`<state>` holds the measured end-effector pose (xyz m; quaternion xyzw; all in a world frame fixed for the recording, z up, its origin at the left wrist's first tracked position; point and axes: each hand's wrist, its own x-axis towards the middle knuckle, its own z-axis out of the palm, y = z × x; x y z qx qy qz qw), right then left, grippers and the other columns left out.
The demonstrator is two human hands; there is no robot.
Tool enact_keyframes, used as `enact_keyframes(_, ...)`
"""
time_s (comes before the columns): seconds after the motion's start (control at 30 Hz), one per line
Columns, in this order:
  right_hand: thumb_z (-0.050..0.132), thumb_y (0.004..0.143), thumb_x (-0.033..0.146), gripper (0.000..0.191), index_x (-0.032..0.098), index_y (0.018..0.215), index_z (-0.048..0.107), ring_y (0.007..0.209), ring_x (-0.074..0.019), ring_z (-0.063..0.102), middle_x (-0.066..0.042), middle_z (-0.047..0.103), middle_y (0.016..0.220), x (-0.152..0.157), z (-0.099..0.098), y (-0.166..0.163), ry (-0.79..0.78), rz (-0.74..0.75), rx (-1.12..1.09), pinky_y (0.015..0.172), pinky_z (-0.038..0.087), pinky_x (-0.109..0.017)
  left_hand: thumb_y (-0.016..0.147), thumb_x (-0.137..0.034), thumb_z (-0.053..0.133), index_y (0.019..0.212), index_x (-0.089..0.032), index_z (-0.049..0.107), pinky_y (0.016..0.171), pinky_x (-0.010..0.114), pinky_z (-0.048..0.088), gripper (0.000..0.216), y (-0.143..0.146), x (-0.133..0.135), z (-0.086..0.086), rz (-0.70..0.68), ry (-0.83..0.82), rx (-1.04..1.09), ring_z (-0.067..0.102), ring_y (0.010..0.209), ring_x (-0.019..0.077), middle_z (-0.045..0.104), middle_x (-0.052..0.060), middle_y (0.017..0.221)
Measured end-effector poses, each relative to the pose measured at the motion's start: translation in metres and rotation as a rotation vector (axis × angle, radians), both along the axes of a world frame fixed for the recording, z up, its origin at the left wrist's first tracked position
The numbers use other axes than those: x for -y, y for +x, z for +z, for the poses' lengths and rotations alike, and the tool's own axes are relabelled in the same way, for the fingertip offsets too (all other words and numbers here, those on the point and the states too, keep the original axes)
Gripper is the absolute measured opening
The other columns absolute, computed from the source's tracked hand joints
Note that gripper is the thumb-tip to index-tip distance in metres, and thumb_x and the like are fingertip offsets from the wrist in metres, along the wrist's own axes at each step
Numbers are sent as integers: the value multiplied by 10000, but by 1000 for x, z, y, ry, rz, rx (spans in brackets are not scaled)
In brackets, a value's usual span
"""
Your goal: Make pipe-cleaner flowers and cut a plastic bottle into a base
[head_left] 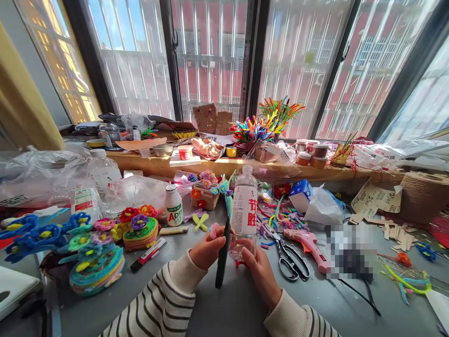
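My left hand (209, 245) is closed around a long, narrow dark object (220, 262), seen nearly edge-on, so its kind is unclear. A small pink fuzzy loop (214, 230) shows at those fingertips. Just right of it, my right hand (261, 271) grips the lower end of a clear plastic bottle (244, 210), thumb in front. The bottle is roughly upright, capped, with a white label and red characters. A bit of red shows under its base; what it belongs to is hidden. The dark object is beside the bottle's left side; whether they touch I cannot tell.
Scissors (289, 257) and a pink glue gun (308, 243) lie to the right. Pipe-cleaner flowers (87, 252) stand at left, near a small white bottle (173, 206). Behind are loose pipe cleaners (277, 215) and a cluttered ledge (210, 168). A twine roll (421, 196) is far right.
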<state>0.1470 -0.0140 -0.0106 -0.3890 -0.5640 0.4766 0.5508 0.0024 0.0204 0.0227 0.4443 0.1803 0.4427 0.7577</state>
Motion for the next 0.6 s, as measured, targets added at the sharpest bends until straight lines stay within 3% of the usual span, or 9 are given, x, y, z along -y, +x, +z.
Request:
enact_keyframes(0.07, 439, 721, 475, 374, 150, 869, 549, 725, -177, 545, -59, 603, 802, 0, 1, 1, 27, 21, 72, 634, 412, -272, 506, -298, 692, 714, -176, 594, 800, 356, 363, 261, 2, 1, -4, 15, -2, 3, 527, 749, 162, 556, 1, 697)
enact_keyframes(0.2, 357, 761, 481, 382, 163, 824, 559, 621, -148, 522, -31, 588, 705, 3, 1, 2, 98, 23, 314, 565, 397, -256, 506, -291, 692, 753, -174, 587, 738, 308, 397, 293, 1, 5, -6, 19, -36, -17, 539, 714, 149, 566, 6, 697)
enact_keyframes(0.4, 368, 739, 512, 381, 184, 804, 550, 746, -211, 503, -62, 557, 751, 4, 0, 4, 333, -314, 809, 673, 382, -340, 508, -288, 690, 766, -179, 575, 714, 299, 417, 302, 2, 4, -10, 66, -45, -8, 558, 769, 178, 599, 13, 726)
enact_keyframes(0.5, 358, 751, 497, 418, 171, 969, 499, 846, -234, 488, -92, 549, 867, 2, 1, 2, 355, -379, 817, 726, 382, -365, 529, -262, 680, 791, -178, 570, 733, 308, 413, 297, 5, 3, -12, 143, -44, 11, 564, 768, 178, 608, 12, 749)
enact_keyframes(0.6, 341, 781, 446, 412, 173, 1074, 437, 945, -223, 465, -93, 523, 1002, 3, 3, -2, 341, -316, 711, 788, 372, -348, 541, -238, 673, 802, -180, 569, 784, 339, 391, 287, 6, 2, -11, 177, -24, 26, 562, 801, 196, 616, 21, 788)
